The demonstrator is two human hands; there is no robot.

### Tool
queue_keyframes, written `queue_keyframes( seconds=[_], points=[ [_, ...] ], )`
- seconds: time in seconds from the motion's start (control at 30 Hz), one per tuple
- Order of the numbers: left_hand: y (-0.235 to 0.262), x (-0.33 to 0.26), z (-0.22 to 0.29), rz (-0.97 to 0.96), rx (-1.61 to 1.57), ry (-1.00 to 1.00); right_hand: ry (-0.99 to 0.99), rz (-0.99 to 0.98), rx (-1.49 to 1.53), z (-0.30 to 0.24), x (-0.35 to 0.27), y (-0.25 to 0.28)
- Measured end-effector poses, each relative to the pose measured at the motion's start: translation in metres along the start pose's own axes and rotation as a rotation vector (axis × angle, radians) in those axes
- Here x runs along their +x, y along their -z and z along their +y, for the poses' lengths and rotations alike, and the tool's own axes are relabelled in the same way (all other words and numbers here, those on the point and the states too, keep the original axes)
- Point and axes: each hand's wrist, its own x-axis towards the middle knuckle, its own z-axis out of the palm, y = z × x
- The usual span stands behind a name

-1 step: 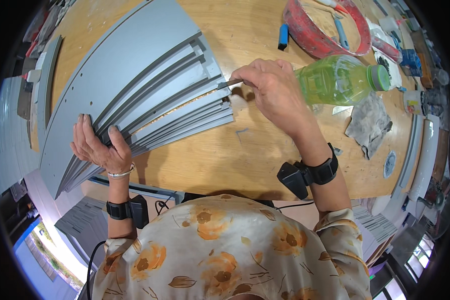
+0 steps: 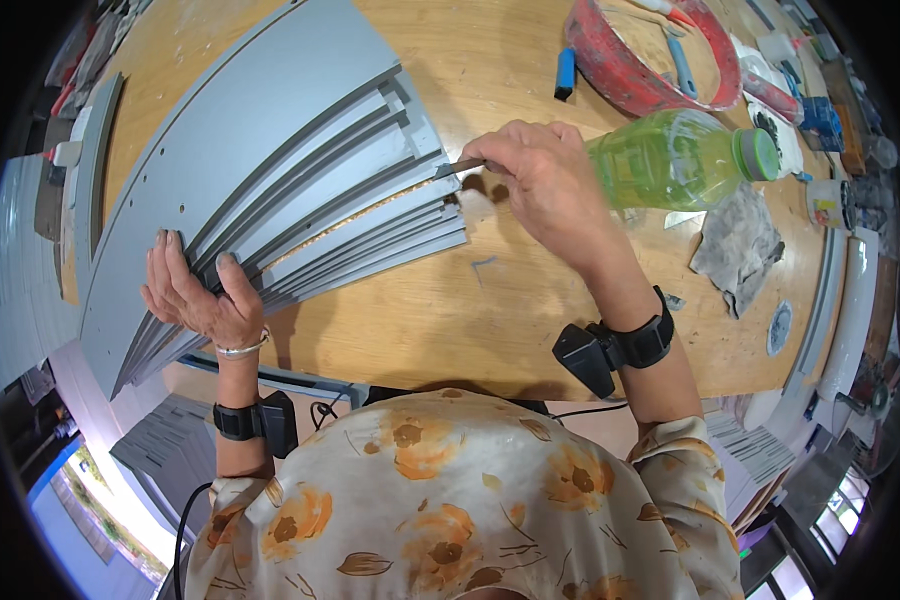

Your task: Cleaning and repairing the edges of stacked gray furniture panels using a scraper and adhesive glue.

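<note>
A large grey panel (image 2: 300,90) with long raised ribs and grooves lies slanted across the left of the table. My left hand (image 2: 202,290) rests on its ribbed side near the lower left end, fingers spread and thumb apart, holding nothing. At the panel's right end, my right hand (image 2: 553,190) pinches a thin dark flat blade-like strip (image 2: 467,166) between thumb and fingers. The strip's tip touches the end of a groove; its exact kind cannot be made out. Yellowish-brown material (image 2: 370,208) shows along that groove. My right palm is hidden.
Right of my right hand lies a green bottle (image 2: 660,160) on its side. Behind it is a red tub (image 2: 610,80) holding a blue-handled tool (image 2: 682,65). A blue block-like object (image 2: 566,74), a grey rag (image 2: 738,245) and the wooden table (image 2: 420,320) are around.
</note>
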Motion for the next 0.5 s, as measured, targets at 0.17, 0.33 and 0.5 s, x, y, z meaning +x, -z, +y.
queue_keyframes(
  seconds=[0.17,0.33,0.5],
  points=[
    [0.0,0.0,0.002,-0.01,0.009,0.006,-0.161,0.096,0.308,0.001,-0.007,-0.013],
    [0.001,-0.001,0.001,-0.013,0.031,0.008,-0.434,0.101,1.005,-0.012,-0.024,-0.015],
    [0.001,0.0,0.002,-0.006,0.034,-0.002,-0.517,-0.016,1.284,-0.022,-0.029,-0.018]
  ],
)
